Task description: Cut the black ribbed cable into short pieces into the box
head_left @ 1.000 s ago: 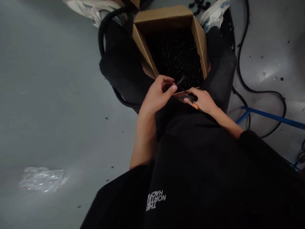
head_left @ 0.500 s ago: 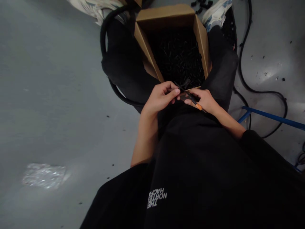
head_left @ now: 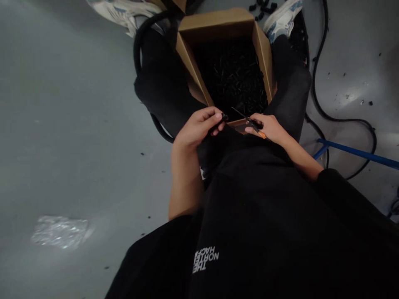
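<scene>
Between the finger and thumb of my left hand (head_left: 202, 124) is a small dark piece (head_left: 224, 117), mostly covered by the fingers. My right hand (head_left: 268, 128), a little apart from it, is closed on a slim black tool (head_left: 251, 123) with an orange handle part (head_left: 261, 134). The tool's thin tip points up and left, toward the left hand; its exact kind is not clear. Both hands are over my lap, at the near edge of a cardboard box (head_left: 215, 19). Many small black tubular pieces (head_left: 237, 79) lie inside this box.
My legs straddle the box. A thick black hose (head_left: 137, 54) curves around the left leg. Black cable (head_left: 314, 91) winds over the floor at right, near a blue bar (head_left: 361, 152). Loose black pieces (head_left: 261, 15) lie beyond the box; crumpled clear plastic (head_left: 60, 231) lies lower left.
My left hand has moved slightly left, away from the tool, and the dark piece now shows at its fingertips. The right hand has stayed nearly in place with the tool.
</scene>
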The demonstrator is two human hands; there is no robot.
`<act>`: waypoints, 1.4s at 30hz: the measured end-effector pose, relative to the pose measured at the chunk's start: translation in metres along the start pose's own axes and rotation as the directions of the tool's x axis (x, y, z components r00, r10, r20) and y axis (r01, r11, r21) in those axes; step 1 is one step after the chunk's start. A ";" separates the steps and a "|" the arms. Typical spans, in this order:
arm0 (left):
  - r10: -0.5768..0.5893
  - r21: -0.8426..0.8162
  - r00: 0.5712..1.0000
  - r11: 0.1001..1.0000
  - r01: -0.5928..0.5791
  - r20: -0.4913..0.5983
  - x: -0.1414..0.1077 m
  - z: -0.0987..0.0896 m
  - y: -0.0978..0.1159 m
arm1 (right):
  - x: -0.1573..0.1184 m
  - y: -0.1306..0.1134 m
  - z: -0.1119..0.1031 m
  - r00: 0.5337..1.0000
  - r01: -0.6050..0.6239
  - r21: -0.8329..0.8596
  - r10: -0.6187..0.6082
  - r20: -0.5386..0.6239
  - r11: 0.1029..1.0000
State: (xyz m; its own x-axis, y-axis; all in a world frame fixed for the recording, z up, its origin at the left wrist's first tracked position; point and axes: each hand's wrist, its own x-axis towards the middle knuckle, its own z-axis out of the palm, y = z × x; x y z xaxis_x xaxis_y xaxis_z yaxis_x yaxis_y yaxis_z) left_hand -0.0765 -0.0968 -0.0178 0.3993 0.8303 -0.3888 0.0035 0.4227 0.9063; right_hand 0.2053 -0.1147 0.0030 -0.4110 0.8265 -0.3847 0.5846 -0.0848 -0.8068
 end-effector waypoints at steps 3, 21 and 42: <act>0.149 0.050 0.967 0.989 -0.142 -0.208 0.002 0.005 -0.004 | -0.002 -0.008 -0.003 0.998 -0.019 -0.175 0.030 0.058 0.984; 0.231 0.308 0.941 0.940 -0.149 -0.248 -0.006 0.047 0.006 | -0.001 -0.008 0.009 0.998 0.019 0.071 -0.015 -0.066 0.997; 0.104 0.072 0.983 0.993 -0.093 -0.153 0.001 0.035 -0.003 | 0.001 -0.014 0.003 0.991 0.119 -0.043 -0.121 -0.055 0.992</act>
State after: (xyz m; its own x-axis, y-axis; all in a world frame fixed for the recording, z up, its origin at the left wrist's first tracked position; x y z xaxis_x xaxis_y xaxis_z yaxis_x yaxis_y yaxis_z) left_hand -0.0440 -0.1104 -0.0152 0.2529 0.9153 -0.3136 0.0323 0.3159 0.9482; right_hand 0.1940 -0.1141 0.0124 -0.4395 0.8602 -0.2587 0.5614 0.0383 -0.8267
